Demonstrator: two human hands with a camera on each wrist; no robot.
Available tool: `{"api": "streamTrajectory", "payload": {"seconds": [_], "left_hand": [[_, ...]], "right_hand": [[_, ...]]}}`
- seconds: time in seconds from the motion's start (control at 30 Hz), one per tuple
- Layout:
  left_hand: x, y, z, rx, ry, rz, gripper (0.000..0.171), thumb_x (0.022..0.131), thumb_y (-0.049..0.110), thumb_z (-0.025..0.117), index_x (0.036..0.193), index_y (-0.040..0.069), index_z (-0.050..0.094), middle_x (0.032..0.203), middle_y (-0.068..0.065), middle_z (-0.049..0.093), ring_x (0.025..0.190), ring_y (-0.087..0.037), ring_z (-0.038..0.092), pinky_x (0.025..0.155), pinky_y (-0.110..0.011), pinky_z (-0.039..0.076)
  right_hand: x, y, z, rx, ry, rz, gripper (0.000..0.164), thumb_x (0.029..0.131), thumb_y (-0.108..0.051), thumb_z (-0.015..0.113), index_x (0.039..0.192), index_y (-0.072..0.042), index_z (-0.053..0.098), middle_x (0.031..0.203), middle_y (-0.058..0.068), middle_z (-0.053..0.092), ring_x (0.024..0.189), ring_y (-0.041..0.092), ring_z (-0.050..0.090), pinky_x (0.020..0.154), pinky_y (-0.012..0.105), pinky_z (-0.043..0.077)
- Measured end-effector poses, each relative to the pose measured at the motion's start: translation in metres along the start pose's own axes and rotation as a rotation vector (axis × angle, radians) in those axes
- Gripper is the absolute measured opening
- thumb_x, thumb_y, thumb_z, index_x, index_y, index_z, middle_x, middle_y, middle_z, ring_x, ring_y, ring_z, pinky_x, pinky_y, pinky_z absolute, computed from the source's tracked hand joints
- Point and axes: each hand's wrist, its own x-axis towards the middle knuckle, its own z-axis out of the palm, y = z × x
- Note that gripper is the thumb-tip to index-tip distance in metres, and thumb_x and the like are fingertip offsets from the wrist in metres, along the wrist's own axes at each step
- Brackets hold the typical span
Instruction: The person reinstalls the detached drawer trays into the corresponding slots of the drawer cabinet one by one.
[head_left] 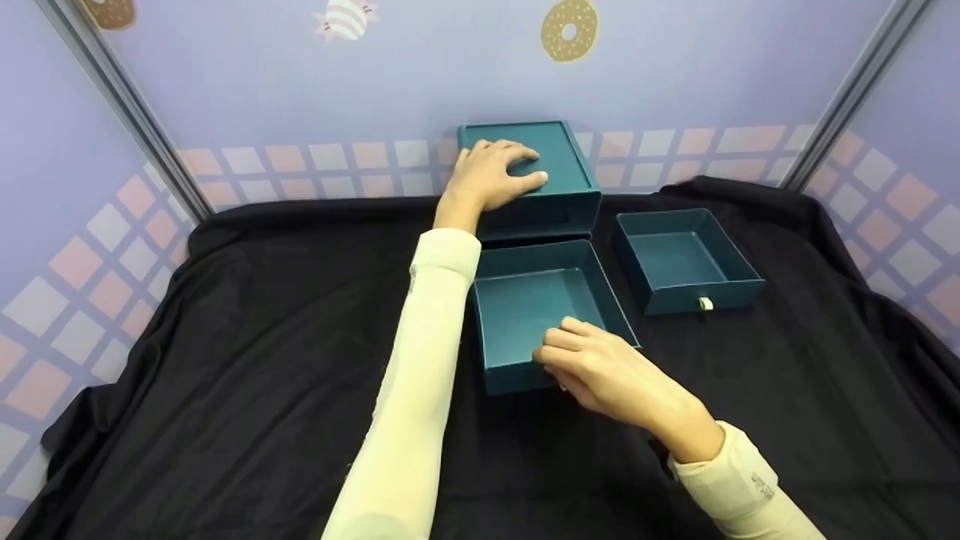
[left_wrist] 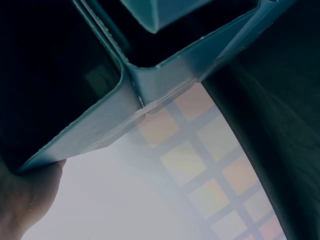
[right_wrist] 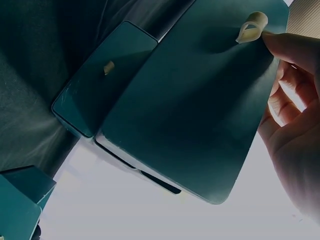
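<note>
A teal drawer cabinet (head_left: 577, 161) stands at the back by the wall. On its top lies my left hand (head_left: 491, 176), fingers spread. In the left wrist view two compartments show side by side; one is dark inside (left_wrist: 55, 65), and a teal corner (left_wrist: 155, 15) shows at the mouth of the other. In front of the cabinet extends a shallow teal drawer (head_left: 517, 315). My right hand (head_left: 592, 367) grips its front wall, fingers curled over the rim. From the right wrist view, the thumb (right_wrist: 290, 50) presses by a pale loop pull (right_wrist: 254, 25) on the drawer front.
A second teal drawer (head_left: 667, 259) with a pale pull (head_left: 705, 303) sits to the right on black cloth (head_left: 262, 360). Another teal front (right_wrist: 100, 85) with a pull appears beside the gripped drawer in the right wrist view. Patterned lilac panels (head_left: 420, 82) enclose the back and sides.
</note>
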Motion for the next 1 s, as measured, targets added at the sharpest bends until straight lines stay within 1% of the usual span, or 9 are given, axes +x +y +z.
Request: {"api": "streamTrajectory", "payload": {"seconds": [0.1, 0.3, 0.47, 0.53, 0.73, 0.87, 1.0], "left_hand": [[0.000, 0.000, 0.001, -0.002, 0.005, -0.001, 0.060, 0.103, 0.070, 0.050, 0.155, 0.042, 0.053, 0.168, 0.010, 0.039, 0.157, -0.022, 0.029, 0.133, -0.050, 0.010], [0.000, -0.001, 0.002, -0.003, 0.008, 0.003, 0.060, 0.103, 0.070, 0.050, 0.156, 0.041, 0.053, 0.168, 0.010, 0.040, 0.156, -0.022, 0.030, 0.132, -0.048, 0.014], [0.000, -0.001, 0.001, -0.004, 0.011, 0.005, 0.059, 0.103, 0.069, 0.051, 0.155, 0.041, 0.054, 0.168, 0.010, 0.040, 0.157, -0.023, 0.030, 0.132, -0.048, 0.013], [0.000, 0.000, 0.001, -0.007, 0.009, 0.005, 0.060, 0.103, 0.069, 0.051, 0.155, 0.041, 0.054, 0.168, 0.010, 0.040, 0.157, -0.022, 0.029, 0.133, -0.049, 0.011], [0.001, 0.002, 0.001, -0.006, 0.005, 0.006, 0.060, 0.103, 0.070, 0.050, 0.156, 0.041, 0.053, 0.168, 0.010, 0.039, 0.157, -0.022, 0.029, 0.132, -0.048, 0.012], [0.001, 0.001, 0.001, -0.001, 0.011, 0.007, 0.060, 0.103, 0.070, 0.051, 0.155, 0.041, 0.054, 0.168, 0.010, 0.040, 0.156, -0.023, 0.030, 0.131, -0.048, 0.014], [0.000, 0.000, 0.002, -0.002, 0.016, 0.003, 0.059, 0.103, 0.069, 0.051, 0.155, 0.042, 0.054, 0.168, 0.010, 0.040, 0.156, -0.023, 0.030, 0.132, -0.050, 0.013]], "right_hand": [[0.002, 0.002, 0.003, 0.005, -0.004, 0.004, 0.014, 0.099, 0.002, 0.067, 0.098, -0.011, 0.068, 0.084, -0.004, 0.047, 0.077, 0.014, 0.040, 0.067, 0.028, 0.038], [0.007, 0.006, 0.008, 0.001, -0.007, 0.004, 0.014, 0.098, 0.002, 0.068, 0.095, -0.011, 0.067, 0.083, -0.003, 0.047, 0.077, 0.016, 0.041, 0.068, 0.031, 0.041], [0.010, 0.007, 0.008, -0.003, -0.009, 0.008, 0.013, 0.099, 0.001, 0.068, 0.095, -0.011, 0.067, 0.084, -0.003, 0.047, 0.077, 0.016, 0.040, 0.067, 0.030, 0.040], [0.009, 0.007, 0.007, -0.009, -0.007, 0.012, 0.014, 0.099, 0.002, 0.068, 0.094, -0.011, 0.067, 0.083, -0.003, 0.046, 0.076, 0.015, 0.039, 0.067, 0.030, 0.039], [0.003, 0.011, 0.009, -0.021, 0.011, 0.028, 0.016, 0.096, 0.004, 0.069, 0.091, -0.011, 0.065, 0.082, -0.003, 0.045, 0.075, 0.016, 0.037, 0.065, 0.030, 0.038], [0.001, 0.015, 0.014, -0.029, 0.015, 0.039, 0.016, 0.095, 0.004, 0.070, 0.092, -0.011, 0.066, 0.082, -0.003, 0.047, 0.075, 0.016, 0.038, 0.065, 0.030, 0.038], [0.002, 0.020, 0.018, -0.040, 0.023, 0.060, 0.015, 0.096, 0.004, 0.070, 0.093, -0.011, 0.068, 0.083, -0.003, 0.050, 0.076, 0.016, 0.041, 0.065, 0.029, 0.040]]}}
